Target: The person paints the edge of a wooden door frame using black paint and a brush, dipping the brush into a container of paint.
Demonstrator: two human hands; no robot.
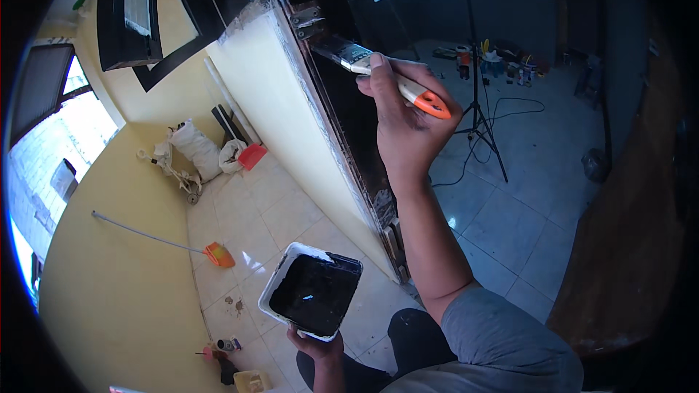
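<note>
My right hand (411, 113) grips a paintbrush (408, 87) with a pale handle and an orange end. Its dark bristles reach toward the black door frame (320, 87), just beside a metal hinge (309, 22); whether they touch the surface I cannot tell. Low in front of me, my left hand (320, 346) holds a white square tub (268, 306) from below by its near side. Black paint (309, 295) fills the tub's inside and smears its rim, and a small light reflection shows on it.
A black window sash (131, 58) juts out at upper left. An orange broom (218, 255) leans on the yellow wall, and a red dustpan (252, 156) lies beside white sacks (196, 149). Beyond the frame stand a light tripod (477, 102), a cable, and several bottles (524, 69).
</note>
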